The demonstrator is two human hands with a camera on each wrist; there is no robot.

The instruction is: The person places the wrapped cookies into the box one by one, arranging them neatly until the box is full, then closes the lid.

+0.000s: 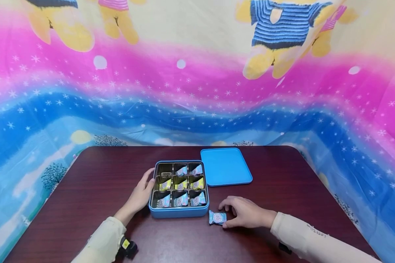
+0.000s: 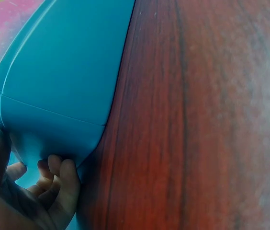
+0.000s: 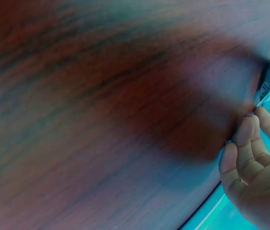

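A blue tin box with a dark divided tray stands in the middle of the table, its compartments holding blue-wrapped and yellow-wrapped candies. Only bare tray shows in the back left compartment. My left hand grips the box's left side, thumb up at the rim and fingers against the outer wall. To the right of the box's front corner lies a blue wrapped candy, close over the tabletop. My right hand pinches that candy's right end between thumb and index finger, the other fingers bent at the table surface.
A flat blue lid lies behind and to the right of the box, right beside it. The dark red wooden table ends at a rounded back edge. A printed cloth hangs behind and along the sides.
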